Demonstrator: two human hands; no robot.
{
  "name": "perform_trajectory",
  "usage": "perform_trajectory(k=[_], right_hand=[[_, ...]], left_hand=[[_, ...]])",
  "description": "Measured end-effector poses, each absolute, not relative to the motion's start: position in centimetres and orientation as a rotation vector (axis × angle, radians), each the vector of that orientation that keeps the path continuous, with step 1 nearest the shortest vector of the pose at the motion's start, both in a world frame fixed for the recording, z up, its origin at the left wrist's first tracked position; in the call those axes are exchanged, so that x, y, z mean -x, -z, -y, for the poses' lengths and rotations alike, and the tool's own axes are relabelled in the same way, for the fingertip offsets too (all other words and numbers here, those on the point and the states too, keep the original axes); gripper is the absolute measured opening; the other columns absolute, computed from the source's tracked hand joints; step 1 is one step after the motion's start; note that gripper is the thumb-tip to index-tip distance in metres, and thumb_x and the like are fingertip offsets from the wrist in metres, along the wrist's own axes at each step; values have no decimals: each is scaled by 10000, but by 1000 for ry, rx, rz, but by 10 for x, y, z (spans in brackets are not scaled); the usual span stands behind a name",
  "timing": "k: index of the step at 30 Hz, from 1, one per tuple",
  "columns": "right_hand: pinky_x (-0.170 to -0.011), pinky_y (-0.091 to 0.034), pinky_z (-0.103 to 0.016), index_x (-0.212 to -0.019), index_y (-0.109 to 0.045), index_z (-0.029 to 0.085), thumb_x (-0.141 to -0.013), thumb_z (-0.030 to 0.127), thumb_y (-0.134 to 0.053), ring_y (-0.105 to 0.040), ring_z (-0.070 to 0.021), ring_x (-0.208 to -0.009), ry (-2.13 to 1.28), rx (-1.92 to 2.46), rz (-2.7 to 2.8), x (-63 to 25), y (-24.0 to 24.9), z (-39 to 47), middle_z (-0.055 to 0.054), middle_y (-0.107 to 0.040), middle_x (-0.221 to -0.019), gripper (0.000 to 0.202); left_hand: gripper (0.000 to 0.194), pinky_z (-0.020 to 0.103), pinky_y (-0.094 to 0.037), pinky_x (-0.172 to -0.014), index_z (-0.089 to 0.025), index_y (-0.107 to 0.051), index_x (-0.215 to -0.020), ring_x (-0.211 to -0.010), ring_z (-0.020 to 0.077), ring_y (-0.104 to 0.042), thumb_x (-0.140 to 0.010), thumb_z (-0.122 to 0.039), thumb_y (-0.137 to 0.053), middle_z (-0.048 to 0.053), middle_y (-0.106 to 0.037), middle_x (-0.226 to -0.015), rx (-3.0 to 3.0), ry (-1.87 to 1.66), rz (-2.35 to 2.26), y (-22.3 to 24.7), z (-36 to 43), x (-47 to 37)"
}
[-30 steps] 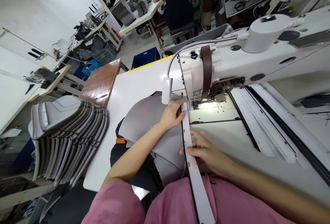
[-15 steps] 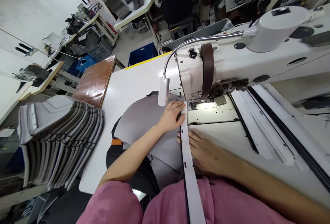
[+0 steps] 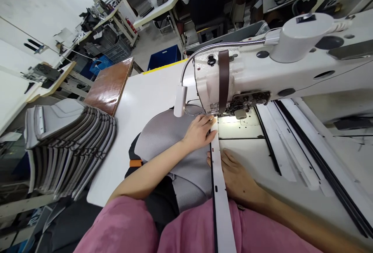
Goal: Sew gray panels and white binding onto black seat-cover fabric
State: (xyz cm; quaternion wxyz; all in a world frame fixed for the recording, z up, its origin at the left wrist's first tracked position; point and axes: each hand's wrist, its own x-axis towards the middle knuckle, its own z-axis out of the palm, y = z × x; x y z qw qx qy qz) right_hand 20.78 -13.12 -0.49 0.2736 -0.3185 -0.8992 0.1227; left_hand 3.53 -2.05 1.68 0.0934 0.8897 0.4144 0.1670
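Observation:
A long white strip (image 3: 222,202) with a black edge and small dark slots runs from my lap up to the sewing machine's (image 3: 214,89) needle area. My left hand (image 3: 199,131) presses on its upper end close to the presser foot, thumb and fingers bent over it. A grey fabric panel (image 3: 163,132) lies under my left hand and forearm. Palm down on the table, my right hand (image 3: 239,171) is at the strip's right side with fingers stretched out; one fingertip shows past the strip's left edge, the part between hidden beneath it. The needle itself cannot be made out.
A stack of grey padded panels (image 3: 70,144) stands at the left beside the white table (image 3: 136,93). More white and black strips (image 3: 300,148) lie at the right. A lamp (image 3: 180,101) hangs on a bendable neck near the needle. A person (image 3: 205,0) sits beyond a blue crate (image 3: 164,56).
The camera view has shifted slightly. The strip's upper end and my left hand are closer to the needle area, and both hands sit a little further right against the machine head.

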Motion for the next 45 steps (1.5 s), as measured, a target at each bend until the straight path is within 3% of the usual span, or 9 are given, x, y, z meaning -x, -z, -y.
perform_trajectory(k=[11, 15, 18, 23, 26, 29, 35, 38, 45], right_hand=[[-1033, -391, -536, -1228, -568, 94, -880, 104, -373, -494, -296, -1180, -311, 826, 2415, -214, 2, 132, -168, -593, -1198, 399], [-1005, -415, -537, -1205, -593, 76, -860, 89, -372, -527, -311, -1134, -329, 835, 2418, -212, 0, 128, -184, -617, -1158, 410], [-980, -431, -533, -1199, -610, 101, -835, 86, -370, -560, -308, -1079, -383, 825, 2409, -212, -4, 126, -169, -643, -1109, 436], [-904, -490, -446, -1088, -664, 140, -797, 74, -386, -610, -264, -928, -514, 829, 2407, -210, -13, 126, -113, -686, -897, 408], [-888, -495, -435, -1007, -677, 131, -785, 69, -409, -609, -263, -907, -499, 886, 2426, -210, -16, 124, -116, -681, -873, 354], [-939, -465, -454, -941, -680, 110, -779, 76, -442, -589, -280, -988, -469, 946, 2508, -211, -16, 116, -149, -675, -926, 290], [-984, -458, -429, -1073, -642, 56, -797, 50, -466, -585, -264, -1066, -299, 983, 2530, -217, -6, 98, -192, -651, -1067, 328], [-994, -462, -448, -1154, -595, 8, -825, 35, -419, -517, -300, -1191, -123, 975, 2483, -219, -1, 105, -228, -596, -1174, 375], [-944, -507, -413, -1124, -608, 2, -854, 23, -385, -586, -282, -1092, 36, 892, 2397, -218, 2, 128, -217, -632, -1060, 351]], left_hand=[[352, 429, -431, -982, -135, -553, -1197, -1157, 264, -450, -912, -327, -473, 134, -535, -1243, -2656, -496, -1278, -16, 22, -39], [229, 382, -447, -943, -138, -618, -981, -1088, 243, -488, -917, -303, -474, 122, -558, -1157, -2680, -398, -1367, -20, 21, -46], [254, 384, -472, -847, -130, -616, -862, -965, 246, -532, -932, -287, -429, 126, -578, -1003, -2647, -112, -1510, -31, 27, -61], [507, 417, -496, -791, -82, -574, -1002, -955, 314, -550, -828, -553, -509, 168, -552, -1038, -2360, 270, -1655, -57, 45, -89], [510, 379, -501, -808, -71, -507, -1125, -1015, 318, -543, -751, -408, -587, 191, -509, -1149, -2238, 361, -1591, -65, 43, -93], [421, 344, -506, -774, -84, -497, -1093, -946, 282, -572, -703, -231, -555, 170, -530, -1081, -2178, 306, -1554, -69, 34, -89], [86, 301, -477, -623, -177, -469, -774, -717, 200, -559, -696, -172, -504, 90, -545, -866, -2140, 199, -1514, -79, 32, -83], [76, 291, -451, -592, -192, -431, -733, -683, 186, -537, -693, -166, -490, 72, -534, -824, -2145, 145, -1501, -80, 37, -81], [133, 295, -447, -641, -180, -493, -807, -735, 201, -558, -687, -122, -489, 70, -566, -829, -2195, 167, -1462, -78, 40, -77]])
